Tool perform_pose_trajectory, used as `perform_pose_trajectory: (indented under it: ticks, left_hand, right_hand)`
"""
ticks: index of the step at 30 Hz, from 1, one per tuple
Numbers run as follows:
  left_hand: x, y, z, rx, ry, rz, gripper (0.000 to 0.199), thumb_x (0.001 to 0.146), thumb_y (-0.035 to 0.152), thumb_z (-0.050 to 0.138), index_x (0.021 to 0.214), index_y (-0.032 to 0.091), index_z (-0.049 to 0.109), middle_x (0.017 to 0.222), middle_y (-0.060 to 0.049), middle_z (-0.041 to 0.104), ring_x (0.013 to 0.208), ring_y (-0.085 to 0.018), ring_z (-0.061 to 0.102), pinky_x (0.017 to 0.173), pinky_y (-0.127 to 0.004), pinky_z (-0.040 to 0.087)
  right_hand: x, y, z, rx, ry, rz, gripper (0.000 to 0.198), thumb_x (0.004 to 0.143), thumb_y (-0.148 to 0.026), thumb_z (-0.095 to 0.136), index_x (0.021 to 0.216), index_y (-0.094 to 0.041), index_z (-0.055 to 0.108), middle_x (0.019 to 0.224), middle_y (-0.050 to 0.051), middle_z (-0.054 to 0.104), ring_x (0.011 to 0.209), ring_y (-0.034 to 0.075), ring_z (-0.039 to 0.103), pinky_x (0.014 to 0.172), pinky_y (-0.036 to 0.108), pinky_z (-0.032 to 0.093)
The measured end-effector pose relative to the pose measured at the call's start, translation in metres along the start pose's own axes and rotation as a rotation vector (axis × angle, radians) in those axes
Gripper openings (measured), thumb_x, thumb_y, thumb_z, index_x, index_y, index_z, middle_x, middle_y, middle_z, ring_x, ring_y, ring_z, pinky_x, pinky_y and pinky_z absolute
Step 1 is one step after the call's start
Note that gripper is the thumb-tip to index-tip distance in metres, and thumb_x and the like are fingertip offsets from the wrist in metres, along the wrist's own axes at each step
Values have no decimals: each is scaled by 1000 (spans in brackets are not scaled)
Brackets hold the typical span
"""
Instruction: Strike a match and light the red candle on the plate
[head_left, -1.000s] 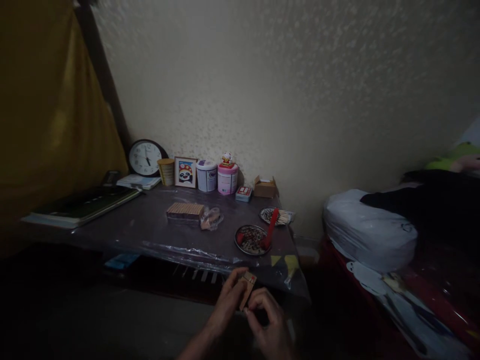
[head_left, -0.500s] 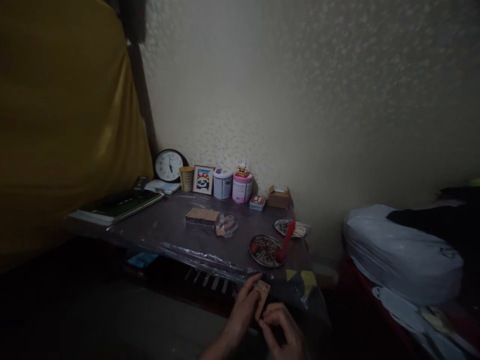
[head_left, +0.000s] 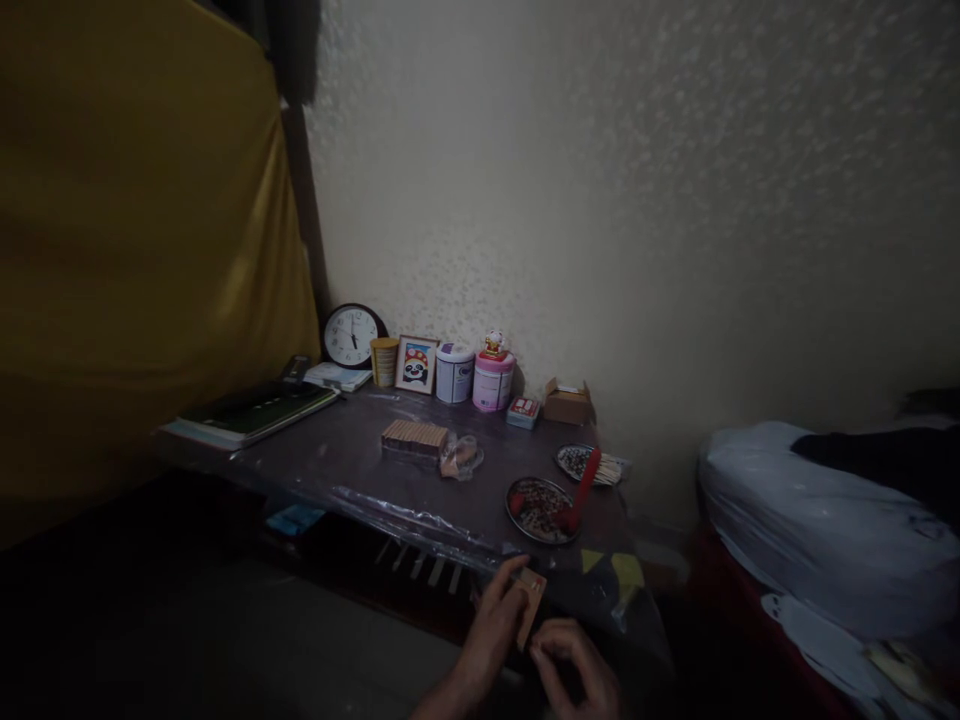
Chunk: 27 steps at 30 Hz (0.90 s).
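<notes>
My left hand (head_left: 491, 620) grips a small flat tan cardboard packet (head_left: 531, 598) just off the table's front edge. The packet is tilted, with a reddish mark near its upper end. Beside its lower end, my right hand (head_left: 574, 665) is closed in a pinch, thumb against fingertips. Whatever the pinch holds, if anything, is too small and dark to make out. Beyond the hands on the table stands a round metal plate (head_left: 517, 520) of small dark and pale bits, with a red-handled tool (head_left: 587, 482) lying in it.
A second plate (head_left: 574, 472) with bits and pale sticks (head_left: 609, 468) lies behind. A row of tan packets (head_left: 415, 436) sits by a crumpled clear bag (head_left: 460, 457). Along the wall stand a clock (head_left: 352, 336), a picture frame (head_left: 415, 364), tins (head_left: 493, 383) and a cardboard box (head_left: 568, 403).
The head view has turned slightly left, so things sit further right. My right fingertips have drawn a little away from the packet's lower end. My left hand keeps its hold.
</notes>
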<state>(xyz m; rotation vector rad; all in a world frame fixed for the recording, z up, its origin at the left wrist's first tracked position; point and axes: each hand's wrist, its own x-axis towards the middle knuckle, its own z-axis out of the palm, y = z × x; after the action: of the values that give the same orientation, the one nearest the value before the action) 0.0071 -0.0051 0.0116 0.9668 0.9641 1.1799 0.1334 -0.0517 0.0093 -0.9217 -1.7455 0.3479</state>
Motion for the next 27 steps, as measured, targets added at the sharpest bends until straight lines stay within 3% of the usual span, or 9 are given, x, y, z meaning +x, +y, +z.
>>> perform_pose_trajectory:
  ticks: [8,13,16,23,27]
  left_hand:
    - [-1,3,1,16,26,-12,46,62,27,48,106,15,56,81,-2,61,74,-19,52,70,-30,39]
    - [-2,5,3,27,39,-18,43,62,30,48,102,16,55,81,-3,61,72,-19,51,67,-30,39]
    - [-3,5,2,29,39,-12,41,63,32,48,101,17,54,80,-2,61,71,-18,51,66,-29,38]
    - [-2,2,0,26,41,-6,33,65,27,46,97,20,52,70,3,56,67,-16,50,66,-27,37]
    - [-2,1,1,15,27,-4,33,66,27,46,98,21,50,72,4,56,67,-16,50,64,-27,37]
  right_hand:
    - [0,-3,5,52,83,9,9,84,-19,53,76,-22,58,74,0,63,66,11,62,63,15,49]
    - [3,-7,-2,-4,-65,-43,14,83,-11,50,78,-22,55,75,0,63,68,11,63,65,16,50]
    - [2,-7,-2,-43,-52,-53,14,83,-10,49,82,-22,55,78,0,62,71,11,63,66,16,50]
    - [-3,-14,8,-67,-5,3,3,83,-21,55,83,-23,57,81,0,60,69,11,60,66,17,47]
    - [-4,-11,10,-85,27,20,8,86,-26,54,79,-23,57,78,0,59,68,11,59,66,17,47]
